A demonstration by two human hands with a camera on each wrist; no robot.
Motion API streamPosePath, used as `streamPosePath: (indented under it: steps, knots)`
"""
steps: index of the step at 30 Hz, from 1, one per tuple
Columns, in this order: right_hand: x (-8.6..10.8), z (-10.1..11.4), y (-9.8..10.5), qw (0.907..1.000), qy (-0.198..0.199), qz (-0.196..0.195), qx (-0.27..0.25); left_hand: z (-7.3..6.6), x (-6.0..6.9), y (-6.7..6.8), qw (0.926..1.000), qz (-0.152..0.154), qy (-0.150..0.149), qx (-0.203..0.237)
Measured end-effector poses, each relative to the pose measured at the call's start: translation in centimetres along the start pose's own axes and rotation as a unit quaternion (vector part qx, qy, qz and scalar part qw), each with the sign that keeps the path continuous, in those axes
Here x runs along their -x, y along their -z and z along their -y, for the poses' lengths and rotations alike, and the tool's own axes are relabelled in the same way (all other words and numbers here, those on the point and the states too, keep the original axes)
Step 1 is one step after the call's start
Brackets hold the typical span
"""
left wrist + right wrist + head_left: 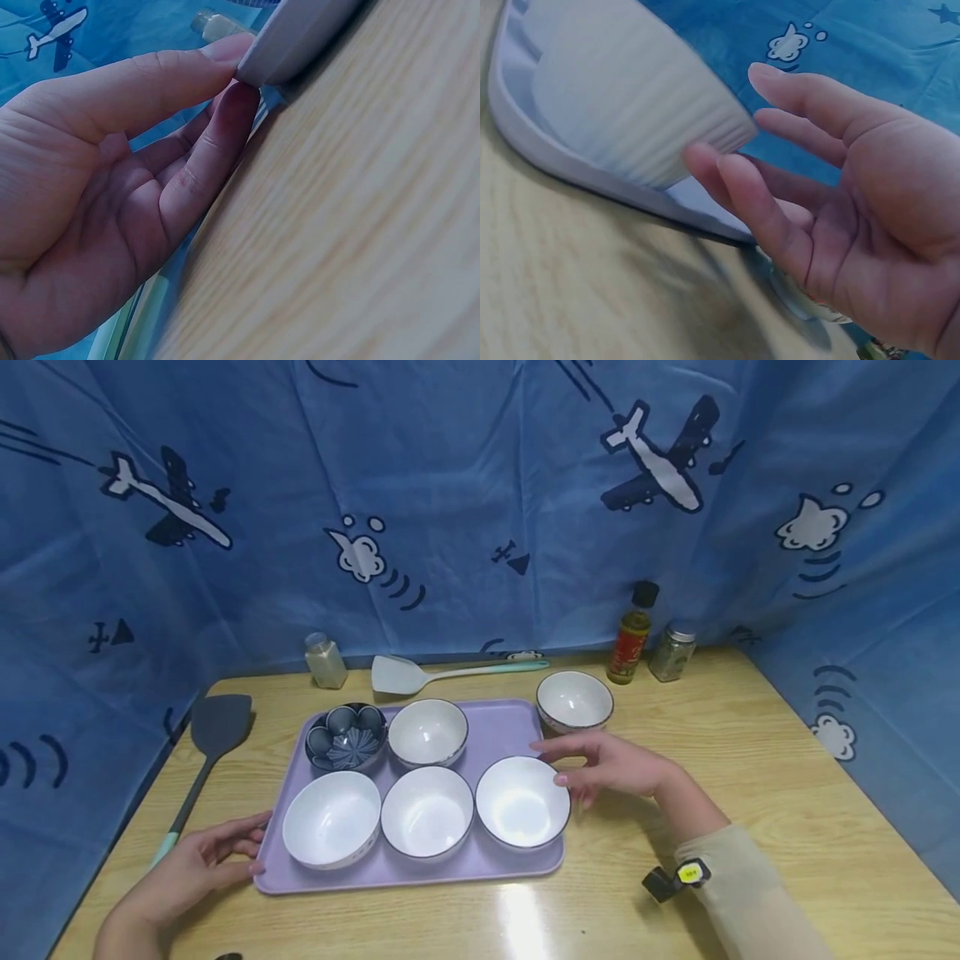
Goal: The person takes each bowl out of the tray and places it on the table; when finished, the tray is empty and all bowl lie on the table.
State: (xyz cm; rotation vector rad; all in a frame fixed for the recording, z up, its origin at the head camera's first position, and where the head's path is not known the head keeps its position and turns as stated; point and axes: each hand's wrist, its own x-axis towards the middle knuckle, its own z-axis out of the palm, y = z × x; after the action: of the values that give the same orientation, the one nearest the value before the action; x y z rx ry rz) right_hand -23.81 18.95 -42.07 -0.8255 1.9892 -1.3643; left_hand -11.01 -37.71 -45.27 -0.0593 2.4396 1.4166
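A lilac tray holds several white bowls and a dark blue patterned bowl at its back left. My left hand pinches the tray's left edge; in the left wrist view the thumb and a finger of the hand meet at the tray rim. Beside the front right white bowl is my right hand, its fingers spread and loosely bent. The right wrist view shows this hand with its fingertips close to the ribbed bowl; whether they touch is unclear.
Another white bowl stands off the tray's back right corner. Along the back are a glass jar, a white spatula, a sauce bottle and a second jar. A grey spatula lies left.
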Motion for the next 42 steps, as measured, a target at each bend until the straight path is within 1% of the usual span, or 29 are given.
streamPosePath:
  steps: [4,8,14,18,21,24,26,29,30,33,37,39,41,42]
  knots:
    - [-0.1,-0.4,-0.3,0.9998,-0.014,0.013,-0.004,0.0,-0.2,-0.1,1.0,-0.003,0.006,-0.003]
    - [-0.2,-0.7,-0.6,0.9994,-0.024,0.022,-0.013,0.2,-0.1,-0.2,0.9999,0.003,-0.012,0.002]
    - [-0.7,-0.8,-1.1,0.9982,-0.027,0.032,-0.044,0.5,0.2,0.0,0.9995,0.006,-0.027,0.014]
    - [-0.8,-0.5,-1.3,0.9973,-0.028,0.036,-0.057,0.5,0.4,0.2,0.9996,0.005,-0.026,0.013]
    - [-0.8,-0.2,-1.4,0.9965,-0.031,0.037,-0.068,0.4,0.4,0.2,0.9997,0.002,-0.02,0.012]
    - [-0.7,0.0,-1.5,0.9962,-0.033,0.032,-0.075,0.5,0.3,0.2,0.9992,0.007,-0.038,0.01]
    - [-0.6,-0.1,-1.5,0.9958,-0.029,0.026,-0.082,0.6,0.2,0.2,0.9986,0.011,-0.05,0.014]
    - [-0.5,0.0,-1.2,0.9951,-0.016,0.018,-0.096,0.7,0.2,0.1,0.9979,0.016,-0.06,0.021]
    - [-0.5,0.0,-1.0,0.9949,-0.013,0.013,-0.1,0.7,0.2,0.2,0.9979,0.018,-0.06,0.018]
    - [0.0,0.4,-0.3,0.9945,0.002,-0.001,-0.104,0.6,0.2,0.3,0.9987,0.014,-0.044,0.019]
    - [1.1,1.4,1.0,0.9958,0.012,-0.04,-0.082,0.5,0.1,0.5,0.9991,0.009,-0.039,0.013]
    - [1.8,1.8,1.8,0.9953,0.01,-0.069,-0.067,0.6,0.1,0.4,0.9986,0.01,-0.051,0.012]
    - [2.7,2.0,2.6,0.9931,0.007,-0.097,-0.066,0.7,0.2,0.4,0.998,0.016,-0.058,0.019]
    - [3.1,2.0,3.0,0.9918,0.008,-0.109,-0.067,0.7,0.2,0.3,0.998,0.016,-0.056,0.026]
